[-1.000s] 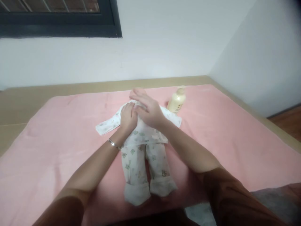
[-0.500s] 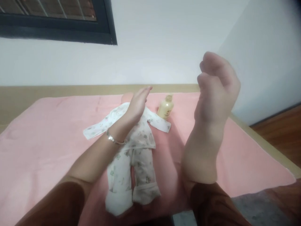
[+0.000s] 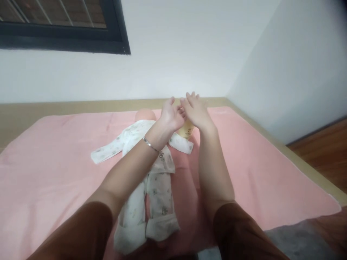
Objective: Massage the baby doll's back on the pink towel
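White wall (image 3: 176, 54) at back, w/ dark-framed window (image 3: 65, 31) upper L, pale bars (image 3: 65, 12) across it. R wall (image 3: 292, 79) is a bit greyer. Brown floor (image 3: 325, 151), wood-like, at R edge. Light soft.

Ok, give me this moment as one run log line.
left hand: palm showing, fingers bent | right hand: back showing, fingers extended | yellow bottle: partly hidden behind hands, contact unclear | white printed outfit: on pink sheet
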Motion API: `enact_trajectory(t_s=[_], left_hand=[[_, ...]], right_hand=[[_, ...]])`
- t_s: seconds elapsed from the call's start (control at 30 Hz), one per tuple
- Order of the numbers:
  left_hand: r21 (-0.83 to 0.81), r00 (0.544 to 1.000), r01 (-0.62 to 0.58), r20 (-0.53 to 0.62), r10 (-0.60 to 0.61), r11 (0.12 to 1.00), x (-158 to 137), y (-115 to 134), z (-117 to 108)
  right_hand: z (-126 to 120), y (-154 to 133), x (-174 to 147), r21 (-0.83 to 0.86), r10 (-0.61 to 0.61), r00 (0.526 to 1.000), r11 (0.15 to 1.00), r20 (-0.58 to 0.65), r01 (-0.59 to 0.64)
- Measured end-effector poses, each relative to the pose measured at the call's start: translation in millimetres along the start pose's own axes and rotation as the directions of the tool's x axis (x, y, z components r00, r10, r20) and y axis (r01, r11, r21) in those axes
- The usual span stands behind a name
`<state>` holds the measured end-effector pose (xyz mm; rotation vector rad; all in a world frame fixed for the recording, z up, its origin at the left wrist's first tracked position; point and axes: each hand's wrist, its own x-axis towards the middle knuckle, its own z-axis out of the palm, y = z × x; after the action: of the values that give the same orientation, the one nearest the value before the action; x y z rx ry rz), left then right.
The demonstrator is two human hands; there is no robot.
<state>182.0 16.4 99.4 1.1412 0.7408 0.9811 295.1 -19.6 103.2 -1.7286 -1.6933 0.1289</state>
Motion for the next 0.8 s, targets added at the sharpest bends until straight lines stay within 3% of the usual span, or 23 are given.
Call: enact_trajectory(t_s=[0.1,0.23,0.43,0.6,0.7,0.8], left_hand=[[-0.071,0.997,0.073,0.034,-0.071,0.995,-12,9,2],[0.012,0.999,-0.038,0.012,0.038,0.999,-17,9,-10],[0.234,0.99,-0.124,0.096,0.104,0.964,-18,0,-44],[0.358,0.969,-0.247,0.11,0.222,0.901,-66,32,-71],[0.314,0.969,-0.244,0.041,0.243,0.918,-110,65,-81],[0.02,0.991,-0.134,0.027,0.134,0.991,-142,89,-90]], right_hand=[[11,-1,-1,-0.027,0.041,0.999,0.999,0.035,-0.04],[17,-6,-6,-0.021,0.039,0.997,0.999,0.063,-0.038],[24,-10,-8,-0.095,0.117,0.993,0.989,-0.008,-0.117],[32,-9,-10,-0.085,0.145,0.988,0.985,-0.06,-0.15],[35,-7,-11,-0.064,0.162,0.984,0.984,-0.077,-0.167],[36,-4,-7,0.007,0.208,0.972,0.978,-0.108,-0.208]])
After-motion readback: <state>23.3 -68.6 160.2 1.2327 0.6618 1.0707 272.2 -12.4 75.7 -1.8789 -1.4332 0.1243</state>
